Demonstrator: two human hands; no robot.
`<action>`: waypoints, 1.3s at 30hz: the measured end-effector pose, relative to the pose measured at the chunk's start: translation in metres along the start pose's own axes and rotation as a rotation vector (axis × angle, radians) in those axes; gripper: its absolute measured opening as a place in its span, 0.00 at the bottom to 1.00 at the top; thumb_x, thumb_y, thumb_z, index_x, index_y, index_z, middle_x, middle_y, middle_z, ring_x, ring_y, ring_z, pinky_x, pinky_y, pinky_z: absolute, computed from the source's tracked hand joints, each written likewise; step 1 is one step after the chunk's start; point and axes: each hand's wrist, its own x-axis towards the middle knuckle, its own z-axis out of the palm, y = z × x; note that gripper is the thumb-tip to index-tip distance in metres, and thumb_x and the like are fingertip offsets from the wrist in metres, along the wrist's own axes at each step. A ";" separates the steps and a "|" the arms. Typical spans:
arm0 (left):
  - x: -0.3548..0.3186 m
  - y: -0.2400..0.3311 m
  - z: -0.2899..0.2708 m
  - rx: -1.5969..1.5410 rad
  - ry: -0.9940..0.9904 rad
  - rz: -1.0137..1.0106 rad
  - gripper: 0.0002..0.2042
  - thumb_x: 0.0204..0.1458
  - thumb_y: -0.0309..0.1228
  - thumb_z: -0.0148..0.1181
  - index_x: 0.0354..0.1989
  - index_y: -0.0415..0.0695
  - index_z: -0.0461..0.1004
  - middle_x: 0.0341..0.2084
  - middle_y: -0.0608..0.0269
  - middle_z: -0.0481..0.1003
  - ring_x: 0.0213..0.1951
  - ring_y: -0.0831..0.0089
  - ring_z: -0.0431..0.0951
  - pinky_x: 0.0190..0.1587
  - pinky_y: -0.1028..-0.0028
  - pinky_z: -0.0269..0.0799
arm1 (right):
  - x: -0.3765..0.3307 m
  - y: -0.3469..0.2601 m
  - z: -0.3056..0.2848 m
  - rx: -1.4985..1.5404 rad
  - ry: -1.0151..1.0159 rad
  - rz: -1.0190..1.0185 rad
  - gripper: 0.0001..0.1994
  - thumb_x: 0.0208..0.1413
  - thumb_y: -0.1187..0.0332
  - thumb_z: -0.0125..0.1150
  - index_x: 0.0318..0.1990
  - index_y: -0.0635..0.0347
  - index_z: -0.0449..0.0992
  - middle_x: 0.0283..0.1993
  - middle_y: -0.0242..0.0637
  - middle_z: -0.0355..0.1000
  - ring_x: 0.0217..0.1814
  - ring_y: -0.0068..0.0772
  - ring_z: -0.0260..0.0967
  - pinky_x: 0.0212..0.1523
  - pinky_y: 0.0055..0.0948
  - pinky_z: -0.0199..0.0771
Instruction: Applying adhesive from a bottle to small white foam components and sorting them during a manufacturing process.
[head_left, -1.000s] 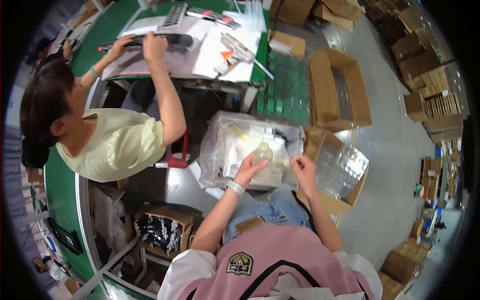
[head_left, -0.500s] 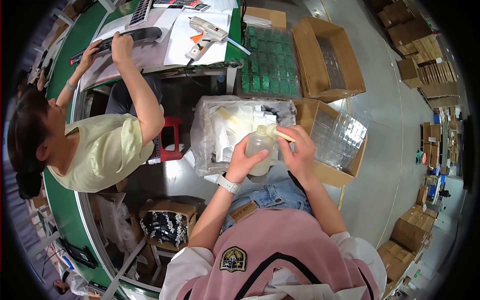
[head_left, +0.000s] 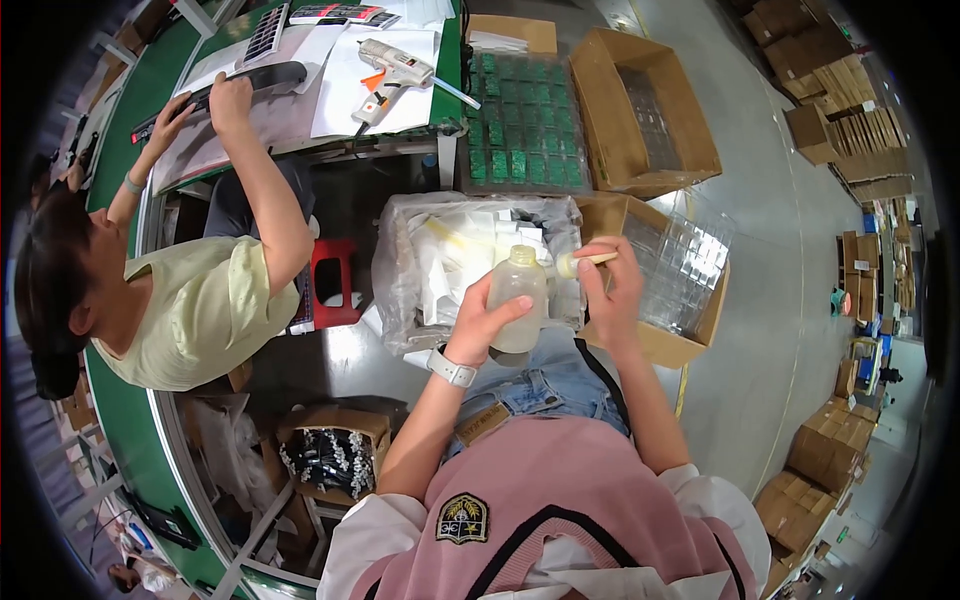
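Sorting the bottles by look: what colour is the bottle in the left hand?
Translucent milky white bottle, seen in the head view, held by the left hand.

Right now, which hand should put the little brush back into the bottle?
Probably the right hand. It already pinches the small brush, whose tip sits just beside the bottle's open neck. The left hand is wrapped around the translucent bottle, keeping it upright.

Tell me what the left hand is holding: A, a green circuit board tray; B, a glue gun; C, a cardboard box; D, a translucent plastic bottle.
D: the left hand wraps around a translucent plastic bottle, held upright above the lap, with the right hand beside it.
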 end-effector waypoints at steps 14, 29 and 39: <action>-0.016 0.016 0.014 0.108 -0.055 -0.081 0.20 0.46 0.29 0.63 0.49 0.37 0.69 0.38 0.64 0.75 0.40 0.79 0.72 0.44 0.77 0.68 | -0.002 -0.027 -0.030 -0.291 -0.350 -0.736 0.10 0.33 0.74 0.58 0.29 0.63 0.72 0.46 0.38 0.72 0.43 0.39 0.69 0.37 0.35 0.72; -0.022 0.015 0.028 0.097 -0.069 -0.117 0.17 0.49 0.31 0.60 0.46 0.37 0.71 0.35 0.65 0.74 0.37 0.80 0.71 0.41 0.79 0.67 | -0.012 -0.020 -0.030 -0.254 -0.296 -0.735 0.09 0.35 0.74 0.59 0.28 0.64 0.71 0.44 0.40 0.71 0.41 0.43 0.69 0.39 0.35 0.74; -0.019 0.001 0.032 0.055 -0.076 -0.149 0.16 0.50 0.33 0.59 0.45 0.37 0.71 0.35 0.65 0.74 0.37 0.80 0.71 0.40 0.79 0.67 | -0.017 -0.004 -0.029 -0.199 -0.286 -0.699 0.09 0.37 0.73 0.59 0.28 0.66 0.69 0.44 0.44 0.69 0.41 0.47 0.69 0.40 0.37 0.73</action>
